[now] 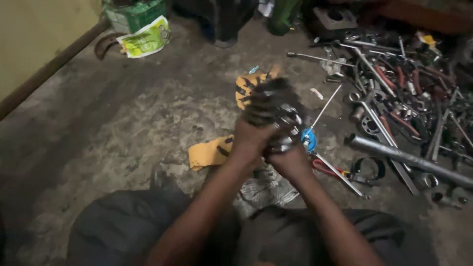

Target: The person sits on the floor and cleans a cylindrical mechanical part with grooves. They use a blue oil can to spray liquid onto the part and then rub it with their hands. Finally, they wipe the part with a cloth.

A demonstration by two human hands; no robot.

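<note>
Both of my hands are raised together over the concrete floor, wrapped around a blurred, dark, greasy metal part with shiny round pieces. My left hand grips its lower left side. My right hand holds it from below on the right. A yellow cloth with dark stains lies on the floor just left of my hands, and another yellow stained piece lies behind the part. A grey rag rests under my forearms.
A heap of wrenches, spanners and sockets covers the floor at right, with a long metal pipe in front. A blue round piece and red-handled pliers lie near my right hand. A green crate stands by the wall.
</note>
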